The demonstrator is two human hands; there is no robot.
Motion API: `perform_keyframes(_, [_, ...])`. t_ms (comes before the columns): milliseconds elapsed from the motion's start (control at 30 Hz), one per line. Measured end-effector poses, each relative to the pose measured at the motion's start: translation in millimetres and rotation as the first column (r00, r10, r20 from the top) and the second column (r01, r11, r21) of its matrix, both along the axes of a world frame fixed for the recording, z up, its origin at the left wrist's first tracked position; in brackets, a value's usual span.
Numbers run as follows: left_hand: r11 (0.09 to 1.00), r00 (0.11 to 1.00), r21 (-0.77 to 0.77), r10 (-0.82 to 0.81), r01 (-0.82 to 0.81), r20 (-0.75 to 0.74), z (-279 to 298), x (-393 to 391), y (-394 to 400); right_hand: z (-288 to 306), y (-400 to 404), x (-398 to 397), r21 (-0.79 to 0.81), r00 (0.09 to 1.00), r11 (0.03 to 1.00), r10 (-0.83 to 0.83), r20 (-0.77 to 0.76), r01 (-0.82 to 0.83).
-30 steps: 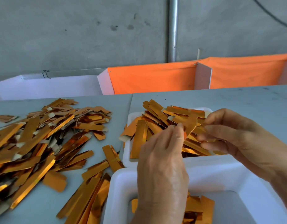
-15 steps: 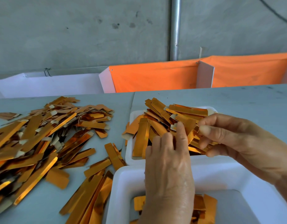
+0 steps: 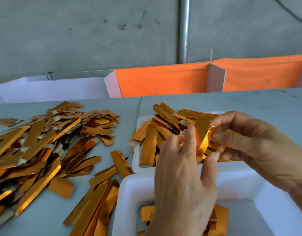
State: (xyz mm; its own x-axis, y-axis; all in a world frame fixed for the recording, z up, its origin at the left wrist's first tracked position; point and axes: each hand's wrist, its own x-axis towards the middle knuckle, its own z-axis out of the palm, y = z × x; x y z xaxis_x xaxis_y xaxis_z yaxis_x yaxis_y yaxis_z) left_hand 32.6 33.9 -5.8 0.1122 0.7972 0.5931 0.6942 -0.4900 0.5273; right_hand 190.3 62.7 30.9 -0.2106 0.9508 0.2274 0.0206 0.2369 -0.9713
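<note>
A single gold strip (image 3: 201,138) is held up between both hands, just above the heap in the far white tray (image 3: 136,161). Its long axis runs near to far and tips upward. The left hand (image 3: 184,181) rises from the near side, forefinger and thumb pinching the strip's left face. The right hand (image 3: 252,145) comes in from the right, its curled fingers nipping the strip's right edge. Both are on it already, so the next move probably turns on creasing the strip along that axis.
</note>
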Motion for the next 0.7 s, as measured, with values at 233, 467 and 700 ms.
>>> perform_keyframes(233, [0.998,0.998,-0.060,0.012,-0.016,-0.060,-0.5,0.6,2.7,-1.4,2.2,3.8,-0.003,0.999,1.000,-0.011,0.047,0.011])
perform_keyframes(467, [0.982,0.969,-0.146,0.084,-0.120,-0.233,8.9,-1.5,3.2,-1.7,1.6,2.0,-0.027,0.997,1.000,-0.010,0.081,0.012])
perform_keyframes(700, [0.996,0.982,-0.042,0.066,-0.075,-0.176,5.9,1.1,4.3,-2.8,0.6,-4.2,-0.057,0.997,0.996,-0.060,0.042,0.062])
